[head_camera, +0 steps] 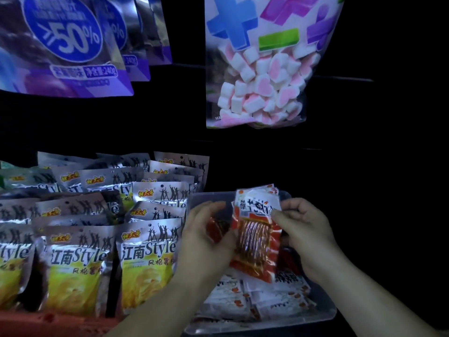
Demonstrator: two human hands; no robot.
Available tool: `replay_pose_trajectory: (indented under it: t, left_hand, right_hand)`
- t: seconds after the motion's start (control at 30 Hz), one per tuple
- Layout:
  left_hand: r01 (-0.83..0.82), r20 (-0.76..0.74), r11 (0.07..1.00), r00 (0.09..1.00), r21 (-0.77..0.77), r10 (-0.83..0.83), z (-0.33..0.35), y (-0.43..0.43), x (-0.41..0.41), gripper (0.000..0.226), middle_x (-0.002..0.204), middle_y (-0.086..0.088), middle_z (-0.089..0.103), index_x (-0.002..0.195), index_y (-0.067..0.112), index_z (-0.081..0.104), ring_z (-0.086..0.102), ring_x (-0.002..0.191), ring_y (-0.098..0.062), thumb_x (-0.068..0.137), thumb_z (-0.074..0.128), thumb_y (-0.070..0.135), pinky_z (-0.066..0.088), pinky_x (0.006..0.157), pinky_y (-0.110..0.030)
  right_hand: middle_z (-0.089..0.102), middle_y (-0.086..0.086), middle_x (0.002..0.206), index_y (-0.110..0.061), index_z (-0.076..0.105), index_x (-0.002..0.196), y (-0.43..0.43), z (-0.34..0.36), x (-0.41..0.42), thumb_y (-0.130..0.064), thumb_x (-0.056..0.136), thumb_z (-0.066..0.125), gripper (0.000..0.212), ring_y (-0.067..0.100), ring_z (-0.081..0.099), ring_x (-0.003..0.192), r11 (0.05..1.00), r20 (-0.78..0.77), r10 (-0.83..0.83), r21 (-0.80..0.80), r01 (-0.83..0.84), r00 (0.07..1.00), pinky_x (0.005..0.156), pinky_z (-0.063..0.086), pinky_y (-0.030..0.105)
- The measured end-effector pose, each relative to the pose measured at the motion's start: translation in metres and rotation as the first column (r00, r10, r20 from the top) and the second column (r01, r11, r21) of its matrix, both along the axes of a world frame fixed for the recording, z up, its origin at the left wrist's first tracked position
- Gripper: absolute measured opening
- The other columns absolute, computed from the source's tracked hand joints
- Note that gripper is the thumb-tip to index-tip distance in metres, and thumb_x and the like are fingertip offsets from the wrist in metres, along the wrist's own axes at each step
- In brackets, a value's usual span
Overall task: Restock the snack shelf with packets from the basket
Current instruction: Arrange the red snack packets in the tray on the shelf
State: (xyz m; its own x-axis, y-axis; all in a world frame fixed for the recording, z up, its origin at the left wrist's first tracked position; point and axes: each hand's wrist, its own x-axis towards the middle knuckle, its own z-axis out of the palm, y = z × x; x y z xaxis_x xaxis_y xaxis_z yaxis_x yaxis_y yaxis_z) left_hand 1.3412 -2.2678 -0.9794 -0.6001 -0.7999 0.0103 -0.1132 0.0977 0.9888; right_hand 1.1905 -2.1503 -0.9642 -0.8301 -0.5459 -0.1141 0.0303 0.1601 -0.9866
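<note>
fingers (280, 215) of right hand (306, 235) pinch top of red-and-white packet (255, 243); left hand (206, 238) curls round its side, both above clear basket (315, 318); chip bags (143, 263) left of basket.

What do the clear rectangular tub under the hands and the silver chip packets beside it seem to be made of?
The clear rectangular tub looks like rigid translucent plastic, slightly frosted: its rim keeps shape and packets show through. The silver chip packets look like glossy metallised film: bright glints, sharp creases; foil laminate is possible.
</note>
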Motion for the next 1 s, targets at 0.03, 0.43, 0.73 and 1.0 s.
replay_pose_trajectory:
  t: [0.03, 0.43, 0.73, 1.0]
  left_hand:
    - [0.048, 0.019, 0.997, 0.999, -0.06, -0.047, 0.001, 0.001, 0.0, 0.049, 0.125, 0.012, 0.064, 0.117, 0.048, 0.064, 0.064, 0.113, -0.009, 0.082, 0.085, 0.022, 0.057, 0.09, -0.03]
    - [0.245, 0.005, 0.967, 0.969, 0.073, -0.246, 0.022, -0.027, -0.033, 0.035, 0.102, 0.004, 0.077, 0.119, 0.022, 0.065, 0.073, 0.097, -0.009, 0.095, 0.065, -0.004, 0.064, 0.077, -0.034]
    - [0.535, 0.546, 0.833, 0.744, -0.14, -0.386, -0.043, -0.036, -0.047, 0.038, 0.101, 0.006, 0.075, 0.123, 0.034, 0.059, 0.072, 0.093, -0.015, 0.087, 0.054, 0.023, 0.061, 0.086, -0.038]
    - [0.841, 0.804, 0.451, 0.477, -0.3, -0.355, -0.06, -0.002, -0.036, 0.038, 0.12, -0.003, 0.069, 0.125, 0.029, 0.065, 0.053, 0.127, -0.021, 0.095, 0.042, 0.031, 0.034, 0.115, -0.035]
  right_hand:
    - [0.074, 0.0, 0.079, -0.009, 0.064, 0.1, -0.001, 0.003, 0.002, -0.005, 0.093, 0.071, 0.011, 0.023, 0.071, 0.078, 0.999, 0.009, -0.003, -0.034, 0.003, 1.0, 0.064, 0.061, 0.037]
    - [0.063, -0.032, 0.108, -0.039, 0.046, 0.147, -0.007, 0.009, -0.014, -0.019, 0.091, 0.077, 0.066, 0.015, 0.072, 0.087, 0.99, -0.257, 0.133, 0.087, -0.114, 0.957, 0.07, 0.061, 0.033]
    - [0.074, -0.008, 0.089, -0.033, 0.072, 0.092, 0.001, -0.026, -0.035, -0.023, 0.096, 0.07, 0.011, 0.008, 0.069, 0.088, 0.928, -0.285, 0.227, 0.353, -0.118, 0.931, 0.08, 0.058, 0.031]
    - [0.07, -0.002, 0.105, -0.033, 0.07, 0.105, 0.014, -0.026, -0.032, -0.015, 0.088, 0.062, 0.026, 0.016, 0.067, 0.098, 0.737, -0.026, 0.357, 0.622, -0.265, 0.934, 0.089, 0.059, 0.04]
